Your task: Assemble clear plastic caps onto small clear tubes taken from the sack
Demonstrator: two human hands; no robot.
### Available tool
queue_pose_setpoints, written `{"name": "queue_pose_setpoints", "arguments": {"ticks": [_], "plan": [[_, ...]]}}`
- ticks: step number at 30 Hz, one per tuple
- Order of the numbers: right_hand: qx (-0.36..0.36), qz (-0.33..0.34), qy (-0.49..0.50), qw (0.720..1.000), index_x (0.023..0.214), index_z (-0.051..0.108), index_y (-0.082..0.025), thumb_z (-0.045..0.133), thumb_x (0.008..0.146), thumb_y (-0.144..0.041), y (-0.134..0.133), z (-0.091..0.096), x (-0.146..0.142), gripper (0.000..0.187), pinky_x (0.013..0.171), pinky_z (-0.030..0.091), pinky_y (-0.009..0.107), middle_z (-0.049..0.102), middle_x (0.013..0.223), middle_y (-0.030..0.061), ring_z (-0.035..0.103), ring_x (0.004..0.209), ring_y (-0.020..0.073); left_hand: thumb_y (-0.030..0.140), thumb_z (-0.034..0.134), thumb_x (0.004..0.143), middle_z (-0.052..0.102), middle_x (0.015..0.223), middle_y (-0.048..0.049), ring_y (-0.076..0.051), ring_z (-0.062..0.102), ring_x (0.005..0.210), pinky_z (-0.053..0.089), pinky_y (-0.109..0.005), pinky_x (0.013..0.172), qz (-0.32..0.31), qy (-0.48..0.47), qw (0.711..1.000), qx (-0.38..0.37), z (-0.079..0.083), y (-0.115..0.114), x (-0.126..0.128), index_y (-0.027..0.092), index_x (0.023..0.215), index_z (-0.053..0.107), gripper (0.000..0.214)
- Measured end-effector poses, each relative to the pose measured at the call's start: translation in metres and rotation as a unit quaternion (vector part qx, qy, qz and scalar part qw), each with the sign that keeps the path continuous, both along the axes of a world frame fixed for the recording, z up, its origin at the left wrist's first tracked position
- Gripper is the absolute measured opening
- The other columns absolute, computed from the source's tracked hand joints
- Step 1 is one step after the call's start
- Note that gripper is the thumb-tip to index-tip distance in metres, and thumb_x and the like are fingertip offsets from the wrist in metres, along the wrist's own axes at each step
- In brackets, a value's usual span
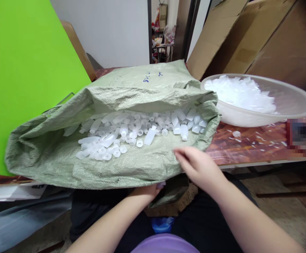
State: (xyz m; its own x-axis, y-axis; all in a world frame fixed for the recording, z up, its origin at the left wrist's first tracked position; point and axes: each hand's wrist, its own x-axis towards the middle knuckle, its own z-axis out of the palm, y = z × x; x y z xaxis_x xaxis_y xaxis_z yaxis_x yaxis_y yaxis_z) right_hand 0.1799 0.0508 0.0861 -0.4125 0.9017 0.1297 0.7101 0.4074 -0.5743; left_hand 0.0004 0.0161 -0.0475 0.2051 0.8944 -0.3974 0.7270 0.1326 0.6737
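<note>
A pale green woven sack (142, 168) lies on the table with its mouth open toward me. Inside it are many small translucent white plastic bottles (150, 136) and ring-like collars, with a small heap (100, 149) at the front left. My right hand (195, 163) is at the sack's front right edge, fingers curled together; whatever they hold is hidden. Below the front rim, my left hand (151, 191) is closed, partly covered by the sack. Something small and pale shows at its fingertips, too little to name.
On the right, a large translucent bowl (263, 119) holds white plastic pieces (242, 95). Scraps and a cap (236, 134) lie on the reddish table (226, 147). Cardboard (216, 38) stands behind, a bright green panel (24, 70) at left. An open carton (166, 210) sits below my hands.
</note>
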Motion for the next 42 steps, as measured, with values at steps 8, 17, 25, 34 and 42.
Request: {"name": "queue_pose_setpoints", "arguments": {"ticks": [8,17,25,34,42], "plan": [[0.008,-0.111,-0.162,0.980,0.106,0.051,-0.008,0.046,0.086,-0.027,0.091,-0.002,-0.053,0.028,0.075,0.046,0.038,0.064,0.098,0.0188,0.063,0.091,0.0294,0.034,0.051,0.077,0.061,0.088,-0.0045,-0.021,0.056,0.076,0.039,-0.031,0.067,-0.091,-0.003,0.995,-0.030,0.077,-0.047,-0.006,0.024,0.103,0.052,0.028],[-0.053,0.145,0.138,0.978,0.110,0.057,-0.022,0.054,0.085,-0.031,-0.010,-0.005,-0.006,0.027,0.080,0.048,0.026,0.064,0.099,0.0049,0.060,0.089,0.0154,0.043,0.062,0.074,0.044,0.075,0.0025,-0.010,0.037,0.066,0.032,-0.023,0.059,-0.014,-0.265,0.954,-0.137,0.091,-0.047,-0.015,0.017,0.085,0.045,0.033],[-0.197,0.201,0.219,0.934,0.103,0.063,-0.023,0.062,0.081,-0.029,-0.059,-0.036,0.018,0.023,0.078,0.048,0.027,0.067,0.093,0.0048,0.061,0.087,0.0149,0.037,0.081,0.054,0.047,0.061,0.0057,-0.005,0.036,0.052,0.026,-0.021,0.050,-0.011,-0.359,0.882,-0.305,0.096,-0.038,-0.007,0.014,0.073,0.055,0.039],[-0.158,0.263,0.188,0.933,0.098,0.065,-0.019,0.058,0.084,-0.034,-0.060,-0.040,0.020,0.021,0.070,0.046,0.021,0.065,0.086,0.0043,0.060,0.078,0.0110,0.061,0.074,0.055,0.053,0.046,0.0014,-0.009,0.039,0.033,0.023,-0.027,0.036,-0.211,-0.364,0.773,-0.474,0.083,-0.018,-0.015,0.014,0.071,0.070,0.050],[-0.181,0.073,0.006,0.981,0.072,0.063,-0.018,0.034,0.090,-0.051,-0.068,-0.064,0.013,0.048,0.061,0.043,0.028,0.062,0.068,0.0053,0.056,0.063,0.0156,0.045,0.075,0.056,0.047,0.046,0.0053,-0.007,0.036,0.039,0.024,-0.023,0.039,-0.125,-0.160,0.924,-0.325,0.077,-0.020,-0.003,0.018,0.057,0.054,0.034]]}}
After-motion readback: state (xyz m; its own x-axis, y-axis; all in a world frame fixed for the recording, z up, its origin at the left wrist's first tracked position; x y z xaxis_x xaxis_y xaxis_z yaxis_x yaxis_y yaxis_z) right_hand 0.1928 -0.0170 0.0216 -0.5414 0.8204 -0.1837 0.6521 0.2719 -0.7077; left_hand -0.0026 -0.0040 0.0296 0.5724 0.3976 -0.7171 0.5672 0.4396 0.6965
